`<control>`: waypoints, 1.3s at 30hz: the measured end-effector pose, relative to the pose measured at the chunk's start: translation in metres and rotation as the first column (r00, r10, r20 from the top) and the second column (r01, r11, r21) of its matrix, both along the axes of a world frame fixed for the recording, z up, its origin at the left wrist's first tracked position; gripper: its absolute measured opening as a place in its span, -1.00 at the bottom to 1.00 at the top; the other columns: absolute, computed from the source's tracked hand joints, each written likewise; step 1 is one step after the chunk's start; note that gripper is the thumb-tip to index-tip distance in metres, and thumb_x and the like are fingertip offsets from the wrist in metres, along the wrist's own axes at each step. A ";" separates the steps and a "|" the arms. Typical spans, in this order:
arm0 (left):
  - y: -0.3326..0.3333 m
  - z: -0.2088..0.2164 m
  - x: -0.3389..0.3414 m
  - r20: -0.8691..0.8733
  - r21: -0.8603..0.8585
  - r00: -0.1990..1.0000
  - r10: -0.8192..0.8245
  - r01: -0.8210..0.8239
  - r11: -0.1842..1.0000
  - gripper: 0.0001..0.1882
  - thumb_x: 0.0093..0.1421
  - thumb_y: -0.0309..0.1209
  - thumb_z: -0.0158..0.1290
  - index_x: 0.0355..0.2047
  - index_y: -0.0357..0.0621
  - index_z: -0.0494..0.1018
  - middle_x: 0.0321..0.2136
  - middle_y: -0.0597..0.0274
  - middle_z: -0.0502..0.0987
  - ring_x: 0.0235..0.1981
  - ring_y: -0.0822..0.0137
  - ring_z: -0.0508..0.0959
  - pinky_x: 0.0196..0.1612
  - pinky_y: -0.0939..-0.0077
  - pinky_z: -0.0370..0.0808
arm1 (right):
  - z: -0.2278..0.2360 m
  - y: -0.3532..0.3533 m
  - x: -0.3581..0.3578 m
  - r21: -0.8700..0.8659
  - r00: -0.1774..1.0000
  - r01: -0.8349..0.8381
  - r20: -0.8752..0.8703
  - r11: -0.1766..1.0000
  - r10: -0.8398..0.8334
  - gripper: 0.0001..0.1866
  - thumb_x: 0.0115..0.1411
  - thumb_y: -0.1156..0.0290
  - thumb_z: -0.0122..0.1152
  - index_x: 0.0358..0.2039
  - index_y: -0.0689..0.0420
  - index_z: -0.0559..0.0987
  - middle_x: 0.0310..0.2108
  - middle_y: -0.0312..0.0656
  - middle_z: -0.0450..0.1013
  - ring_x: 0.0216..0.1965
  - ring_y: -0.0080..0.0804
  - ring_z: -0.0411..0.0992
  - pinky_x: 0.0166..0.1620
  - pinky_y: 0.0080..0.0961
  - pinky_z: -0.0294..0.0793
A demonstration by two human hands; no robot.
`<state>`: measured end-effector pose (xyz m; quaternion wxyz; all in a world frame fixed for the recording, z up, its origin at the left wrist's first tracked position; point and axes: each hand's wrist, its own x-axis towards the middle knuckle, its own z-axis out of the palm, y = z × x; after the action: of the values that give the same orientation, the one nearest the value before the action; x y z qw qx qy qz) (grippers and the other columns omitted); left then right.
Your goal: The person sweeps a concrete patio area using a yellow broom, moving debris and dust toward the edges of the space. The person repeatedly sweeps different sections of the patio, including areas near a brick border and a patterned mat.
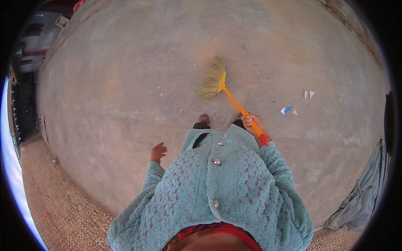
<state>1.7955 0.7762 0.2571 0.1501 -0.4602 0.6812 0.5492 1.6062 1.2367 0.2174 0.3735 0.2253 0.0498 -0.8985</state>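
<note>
A broom point(235, 101) with an orange handle, a red end and a fan of pale straw bristles slants away from me to the left. My right hand point(254, 124) is wrapped round the handle close to its red end. The bristles rest on or just above the grey concrete ground, ahead of my feet; I cannot tell whether they touch. Off to my left side hangs my left hand point(158, 152), holding nothing, its fingers slightly bent and apart.
Scraps of white and blue paper point(287, 110) lie on the concrete point(138, 79) to the right, with more white bits point(309, 95) beyond them. A grey tarp point(363, 194) is bunched at the lower right. Patterned brickwork point(63, 194) borders the lower left.
</note>
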 end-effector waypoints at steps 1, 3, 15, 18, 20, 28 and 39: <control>0.000 0.005 -0.001 0.004 -0.019 1.000 -0.012 0.013 1.000 -0.55 -0.02 -0.39 -0.07 -0.06 -0.18 0.28 -0.47 0.30 0.48 -0.48 0.46 0.47 -0.47 0.56 0.34 | -0.007 0.018 0.004 0.066 0.998 0.048 0.029 0.997 -0.050 -0.75 -0.03 0.64 -0.12 -0.27 0.29 0.20 -0.57 -0.22 0.21 -0.73 -0.68 0.15 -0.72 -0.84 0.19; 0.001 0.005 0.002 0.038 0.026 0.999 0.003 -0.004 1.000 -0.54 -0.02 -0.39 -0.07 -0.05 -0.18 0.28 -0.46 0.31 0.48 -0.48 0.47 0.47 -0.48 0.56 0.34 | -0.016 0.057 0.020 0.156 0.991 0.122 0.040 0.980 -0.130 -0.78 -0.02 0.63 -0.12 -0.30 0.30 0.20 -0.59 -0.23 0.20 -0.73 -0.68 0.16 -0.72 -0.85 0.20; 0.017 -0.039 -0.010 0.050 0.113 0.996 -0.078 0.072 0.991 -0.56 -0.01 -0.37 -0.06 -0.07 -0.18 0.30 -0.47 0.32 0.47 -0.49 0.48 0.46 -0.48 0.55 0.34 | 0.101 0.137 0.057 0.406 0.928 0.367 -0.098 0.837 -0.359 -0.55 -0.05 0.66 -0.13 -0.10 0.02 0.21 -0.59 -0.28 0.14 -0.73 -0.70 0.10 -0.68 -0.84 0.19; 0.019 -0.038 -0.009 0.041 0.107 0.995 -0.087 0.082 0.991 -0.57 -0.01 -0.38 -0.06 -0.07 -0.17 0.30 -0.49 0.32 0.47 -0.50 0.48 0.46 -0.49 0.56 0.34 | 0.129 0.108 0.072 0.348 0.933 0.358 -0.168 0.867 -0.318 -0.38 -0.07 0.67 -0.14 0.05 -0.05 0.12 -0.54 -0.26 0.15 -0.73 -0.72 0.08 -0.70 -0.84 0.18; 0.020 -0.037 -0.005 0.020 0.082 0.993 -0.117 0.115 0.990 -0.57 -0.01 -0.39 -0.06 -0.08 -0.17 0.30 -0.50 0.31 0.47 -0.51 0.48 0.46 -0.50 0.56 0.34 | 0.138 0.089 0.070 0.228 0.942 0.327 -0.160 0.917 -0.297 -0.40 -0.08 0.68 -0.14 0.03 -0.04 0.15 -0.54 -0.27 0.14 -0.73 -0.73 0.08 -0.71 -0.84 0.18; 0.021 -0.021 0.023 -0.015 0.057 0.998 -0.066 0.067 0.996 -0.58 -0.02 -0.40 -0.06 -0.09 -0.18 0.31 -0.51 0.29 0.48 -0.52 0.46 0.47 -0.52 0.56 0.34 | 0.093 0.000 -0.008 -0.100 0.991 0.045 -0.124 0.994 -0.057 -0.57 -0.06 0.65 -0.13 -0.12 0.06 0.23 -0.58 -0.30 0.17 -0.73 -0.73 0.10 -0.71 -0.83 0.17; 0.016 0.004 0.056 0.048 0.084 0.995 0.085 -0.088 0.993 -0.57 -0.01 -0.38 -0.05 -0.07 -0.19 0.30 -0.46 0.27 0.48 -0.50 0.45 0.47 -0.50 0.55 0.35 | -0.009 0.043 -0.063 -0.086 0.984 0.159 0.101 0.984 -0.150 -0.89 -0.05 0.63 -0.11 -0.46 0.36 0.24 -0.59 -0.23 0.21 -0.71 -0.67 0.20 -0.68 -0.83 0.25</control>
<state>1.8514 0.7925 0.2609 0.1608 -0.4944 0.6330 0.5735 1.5429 1.2799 0.2084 0.3147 0.2528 -0.0276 -0.9145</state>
